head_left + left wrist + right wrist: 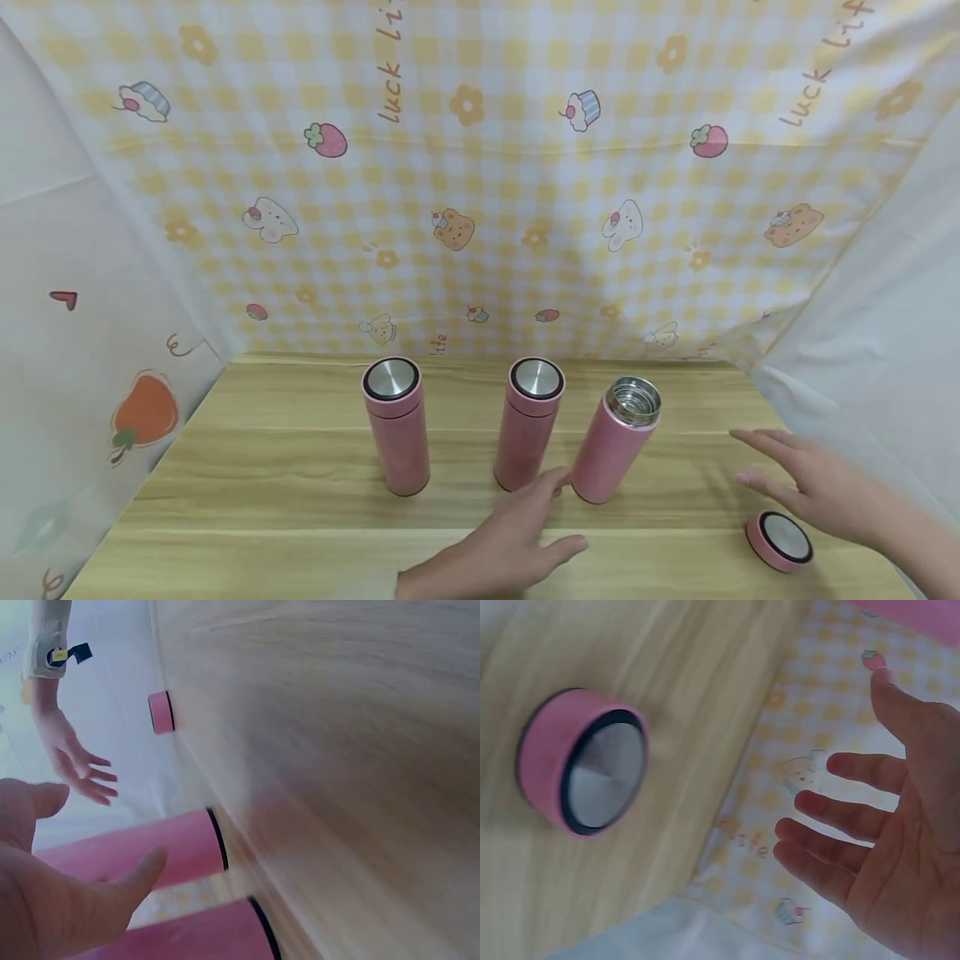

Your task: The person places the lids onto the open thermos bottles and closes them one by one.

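Note:
An uncapped pink thermos bottle (609,454), its steel mouth showing, stands right of centre on the table. Close to its lower left side is my left hand (502,542), thumb spread from the fingers; whether a fingertip touches it I cannot tell. Just beyond that hand stands a capped pink thermos bottle (527,433), and a second capped thermos bottle (400,437) stands farther left. My right hand (836,492) hovers with fingers apart and nothing in them. Below it the pink lid (780,542) lies on the table, steel disc up; the right wrist view shows this lid (581,761) apart from the fingers.
The wood-grain table (247,467) ends at a yellow checked cloth (480,167) hanging behind it. White cloth (862,333) hangs along the right side, and a printed white cloth (97,317) along the left.

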`<state>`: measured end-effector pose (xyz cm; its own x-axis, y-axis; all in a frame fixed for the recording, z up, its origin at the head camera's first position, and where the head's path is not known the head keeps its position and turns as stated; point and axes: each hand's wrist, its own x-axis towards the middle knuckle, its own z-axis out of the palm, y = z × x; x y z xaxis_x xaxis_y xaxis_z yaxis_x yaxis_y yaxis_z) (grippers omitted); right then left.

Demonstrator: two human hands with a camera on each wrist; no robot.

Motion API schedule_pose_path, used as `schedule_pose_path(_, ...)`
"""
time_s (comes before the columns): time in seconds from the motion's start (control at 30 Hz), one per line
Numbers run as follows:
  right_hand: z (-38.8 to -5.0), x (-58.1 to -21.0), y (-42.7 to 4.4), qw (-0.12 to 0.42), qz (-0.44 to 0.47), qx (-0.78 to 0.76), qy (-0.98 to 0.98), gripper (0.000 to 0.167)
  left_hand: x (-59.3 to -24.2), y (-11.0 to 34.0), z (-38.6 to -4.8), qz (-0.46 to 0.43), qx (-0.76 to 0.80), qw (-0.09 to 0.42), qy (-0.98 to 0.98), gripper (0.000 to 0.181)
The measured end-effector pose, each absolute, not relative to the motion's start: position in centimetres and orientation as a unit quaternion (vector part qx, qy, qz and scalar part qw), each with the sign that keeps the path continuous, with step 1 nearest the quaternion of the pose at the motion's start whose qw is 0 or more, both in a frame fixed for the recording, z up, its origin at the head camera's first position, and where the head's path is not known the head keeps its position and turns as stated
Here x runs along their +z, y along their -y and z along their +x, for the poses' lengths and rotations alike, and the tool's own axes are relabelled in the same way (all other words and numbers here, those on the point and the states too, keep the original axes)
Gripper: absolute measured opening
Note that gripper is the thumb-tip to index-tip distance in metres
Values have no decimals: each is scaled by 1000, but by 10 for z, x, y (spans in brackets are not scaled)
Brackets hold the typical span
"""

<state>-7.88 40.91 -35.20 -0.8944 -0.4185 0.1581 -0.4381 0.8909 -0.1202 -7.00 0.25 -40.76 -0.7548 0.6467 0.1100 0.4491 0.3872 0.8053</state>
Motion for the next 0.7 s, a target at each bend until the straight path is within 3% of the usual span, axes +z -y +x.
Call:
schedule_pose_path(0.47, -57, -416, -452, 41, 265, 81, 960, 72, -422, -49, -80, 251, 525, 78, -810, 91)
schedule_pose_path(0.7, -55, -425, -459, 3, 264, 119, 957, 68, -425, -65, -86, 214, 533, 73, -816, 99)
